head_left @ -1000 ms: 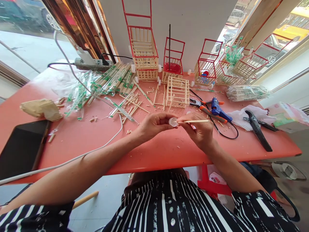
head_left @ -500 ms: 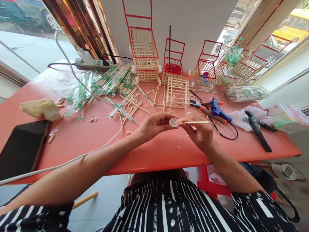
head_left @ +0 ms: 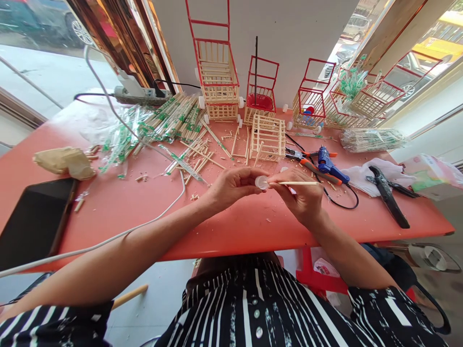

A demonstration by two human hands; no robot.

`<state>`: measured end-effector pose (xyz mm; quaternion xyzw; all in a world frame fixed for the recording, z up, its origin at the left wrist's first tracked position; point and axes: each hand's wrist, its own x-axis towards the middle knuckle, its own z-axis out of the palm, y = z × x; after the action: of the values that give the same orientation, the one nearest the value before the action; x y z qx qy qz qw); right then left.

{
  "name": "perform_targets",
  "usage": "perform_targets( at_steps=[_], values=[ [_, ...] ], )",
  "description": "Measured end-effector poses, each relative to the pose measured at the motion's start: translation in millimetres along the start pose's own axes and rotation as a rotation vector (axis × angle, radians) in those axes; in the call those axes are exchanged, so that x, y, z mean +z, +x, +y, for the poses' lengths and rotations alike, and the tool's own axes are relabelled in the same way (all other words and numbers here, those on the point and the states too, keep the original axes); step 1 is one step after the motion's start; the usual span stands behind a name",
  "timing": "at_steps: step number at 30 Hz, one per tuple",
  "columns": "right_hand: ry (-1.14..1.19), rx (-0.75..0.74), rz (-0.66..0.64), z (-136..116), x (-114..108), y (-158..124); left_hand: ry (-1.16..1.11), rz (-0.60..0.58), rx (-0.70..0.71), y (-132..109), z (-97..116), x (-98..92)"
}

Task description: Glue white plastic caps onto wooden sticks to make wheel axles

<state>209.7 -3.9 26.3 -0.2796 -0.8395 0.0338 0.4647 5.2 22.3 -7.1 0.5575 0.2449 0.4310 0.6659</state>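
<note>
Between the thumb and fingers of my left hand [head_left: 240, 184] is a small round white plastic cap [head_left: 261, 182], its round face turned toward me. My right hand [head_left: 300, 195] pinches a thin wooden stick [head_left: 298, 183], one end of which points at the cap. The stick's tip meets the cap, though whether it goes inside is too small to tell. Just beyond my hands a small crate-like frame of wooden sticks [head_left: 267, 137] stands on the red table [head_left: 231, 226]. A blue glue gun [head_left: 325, 161] lies to the right of my right hand.
Finished-looking stick carts with red handles [head_left: 219, 72] line the back wall. Wrapped stick bundles [head_left: 177, 115] and loose offcuts lie left of centre. At the left are a phone [head_left: 36, 219] and a white cable [head_left: 144, 224]; black-handled pliers [head_left: 388, 197] lie at the right.
The whole view has shifted slightly. Both hands keep the same grip, with the cap and the stick held end to end as before.
</note>
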Motion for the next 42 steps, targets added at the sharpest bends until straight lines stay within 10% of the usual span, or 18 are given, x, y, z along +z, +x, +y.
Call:
perform_targets(
  at_steps=[42],
  values=[
    [-0.038,0.019,-0.032,-3.5,-0.7,1.7,0.030,0.073,-0.032,-3.2,1.0,2.8]
  ],
)
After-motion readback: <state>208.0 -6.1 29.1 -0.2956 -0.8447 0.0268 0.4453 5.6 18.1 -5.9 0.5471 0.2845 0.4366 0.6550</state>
